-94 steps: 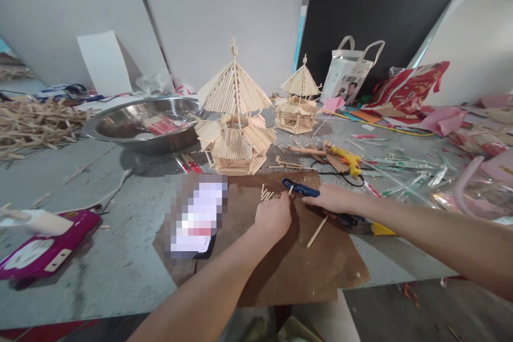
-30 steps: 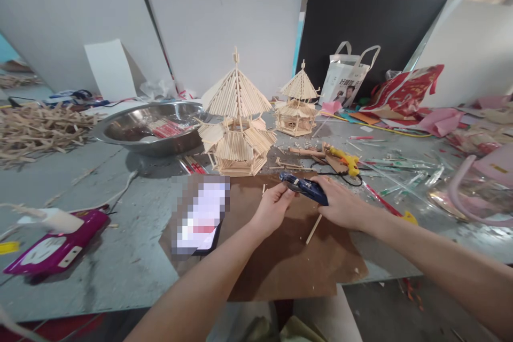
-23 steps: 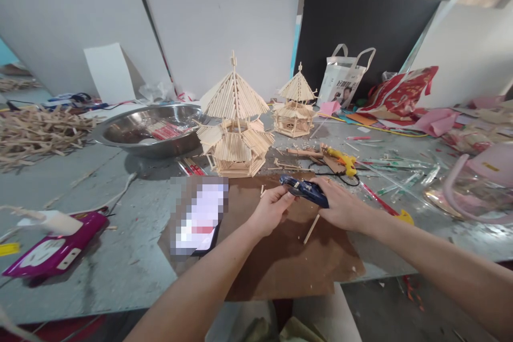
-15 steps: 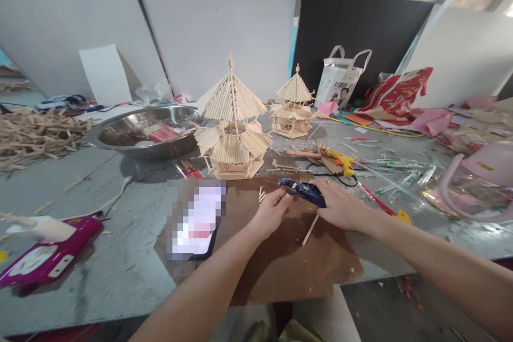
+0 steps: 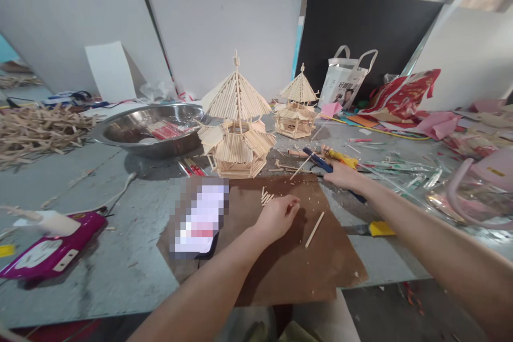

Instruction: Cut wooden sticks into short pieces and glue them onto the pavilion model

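My right hand (image 5: 342,175) reaches over the far right of the brown board (image 5: 260,272), its fingers round a dark blue hand cutter (image 5: 318,161). By the cutter's tip a thin wooden stick (image 5: 301,166) lies slantwise. My left hand (image 5: 278,217) rests low over the board with its fingers curled; whatever may be in them is hidden. Just beyond it lie several short cut stick pieces (image 5: 266,197). A longer stick (image 5: 315,230) is on the board to its right. Behind stands a wooden-stick pavilion model (image 5: 236,144), with a smaller pavilion (image 5: 295,112) farther back.
A phone (image 5: 202,219) with a blurred screen lies left on the board. A metal basin (image 5: 116,133), a magenta device (image 5: 60,243) and heaped sticks (image 5: 40,131) are on the left. Near my right hand are a yellow glue gun (image 5: 342,158) and a yellow-handled tool (image 5: 380,228).
The hands have parted. My right hand has carried the blue cutter away to the far right, towards the glue gun. My left hand has dropped lower, and the longer stick now lies on the board.
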Demonstrator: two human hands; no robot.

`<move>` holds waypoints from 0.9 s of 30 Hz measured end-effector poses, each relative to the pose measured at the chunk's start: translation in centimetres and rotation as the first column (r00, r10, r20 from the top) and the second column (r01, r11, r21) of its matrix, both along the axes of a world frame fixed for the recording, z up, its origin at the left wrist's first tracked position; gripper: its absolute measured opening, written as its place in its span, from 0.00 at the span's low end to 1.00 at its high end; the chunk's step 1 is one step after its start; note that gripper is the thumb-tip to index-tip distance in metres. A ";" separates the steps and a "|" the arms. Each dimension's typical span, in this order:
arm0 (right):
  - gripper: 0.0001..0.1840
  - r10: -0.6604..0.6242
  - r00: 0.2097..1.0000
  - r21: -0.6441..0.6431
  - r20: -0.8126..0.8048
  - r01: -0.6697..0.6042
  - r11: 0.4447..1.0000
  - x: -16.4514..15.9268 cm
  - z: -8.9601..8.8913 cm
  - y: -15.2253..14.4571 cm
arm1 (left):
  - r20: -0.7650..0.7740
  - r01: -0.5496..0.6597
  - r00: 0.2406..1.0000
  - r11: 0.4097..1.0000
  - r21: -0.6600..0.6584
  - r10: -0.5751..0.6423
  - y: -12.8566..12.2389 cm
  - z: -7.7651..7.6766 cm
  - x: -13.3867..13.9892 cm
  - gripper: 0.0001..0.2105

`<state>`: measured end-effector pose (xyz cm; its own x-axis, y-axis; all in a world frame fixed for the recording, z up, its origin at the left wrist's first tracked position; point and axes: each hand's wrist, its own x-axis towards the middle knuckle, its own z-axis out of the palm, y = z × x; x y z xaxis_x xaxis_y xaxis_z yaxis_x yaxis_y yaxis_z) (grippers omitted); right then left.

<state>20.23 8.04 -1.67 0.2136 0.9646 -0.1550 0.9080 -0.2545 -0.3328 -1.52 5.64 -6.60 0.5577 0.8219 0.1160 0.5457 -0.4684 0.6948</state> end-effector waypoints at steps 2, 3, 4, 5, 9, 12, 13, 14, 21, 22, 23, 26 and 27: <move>0.27 -0.006 0.999 0.047 0.040 0.004 0.999 -0.1 -0.4 0.1 | 0.022 -0.073 0.997 0.993 0.090 0.072 -0.1 0.4 -0.2 0.13; 0.27 0.011 0.999 0.058 0.051 -0.014 0.998 -0.3 -0.6 -0.2 | 0.050 -0.144 0.989 0.977 0.155 0.138 0.0 0.5 -0.3 0.13; 0.27 0.040 0.998 0.064 0.058 -0.044 0.997 -0.6 -0.7 -0.6 | 0.082 -0.217 0.976 0.951 0.220 0.204 0.0 0.7 -0.4 0.14; 0.27 0.077 0.995 0.067 0.058 -0.081 0.994 -1.0 -0.7 -1.2 | 0.114 -0.271 0.962 0.923 0.273 0.249 0.1 0.7 -0.4 0.15; 0.28 0.182 0.983 0.112 0.033 -0.184 0.976 -3.4 -0.3 -4.3 | 0.164 -0.216 0.971 0.931 0.293 0.174 0.3 0.7 -0.6 0.17; 0.29 0.291 0.957 0.148 -0.006 -0.287 0.946 -4.9 0.1 -6.1 | 0.090 -0.111 0.992 0.971 0.210 0.093 0.1 0.6 -0.7 0.18; 0.30 0.313 0.950 0.157 -0.022 -0.306 0.939 -5.2 0.2 -6.4 | 0.050 -0.091 0.995 0.977 0.195 0.083 0.1 0.6 -0.8 0.19; 0.31 0.330 0.943 0.167 -0.042 -0.318 0.933 -5.4 0.3 -6.7 | 0.014 -0.074 0.997 0.979 0.189 0.073 0.1 0.6 -0.9 0.20; 0.30 0.464 0.816 0.170 -0.345 -0.432 0.886 -6.3 1.5 -7.5 | 0.126 -0.006 0.992 0.984 0.180 -0.017 1.0 0.0 -1.4 0.20; 0.30 0.431 0.843 0.174 -0.322 -0.394 0.902 -6.2 1.6 -7.2 | 0.156 -0.021 0.988 0.987 0.162 -0.004 1.1 -0.1 -1.3 0.19; 0.29 0.376 0.889 0.185 -0.260 -0.337 0.923 -5.9 1.6 -6.8 | 0.180 -0.040 0.984 0.989 0.139 0.015 1.1 -0.1 -1.3 0.19; 0.28 0.177 0.984 0.191 0.015 -0.177 0.966 -4.2 0.8 -4.9 | 0.256 -0.088 0.963 0.996 0.028 0.078 1.1 -0.1 -1.0 0.19; 0.26 0.134 0.987 0.172 0.088 -0.147 0.974 -3.5 0.4 -4.1 | 0.287 -0.090 0.953 0.996 -0.025 0.093 1.1 0.0 -0.9 0.19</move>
<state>16.71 3.89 -1.30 0.0785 0.9964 0.0330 0.9546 -0.0656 -0.2907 -2.41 6.69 -6.64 0.4247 0.8700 0.2505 0.3622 -0.4168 0.8337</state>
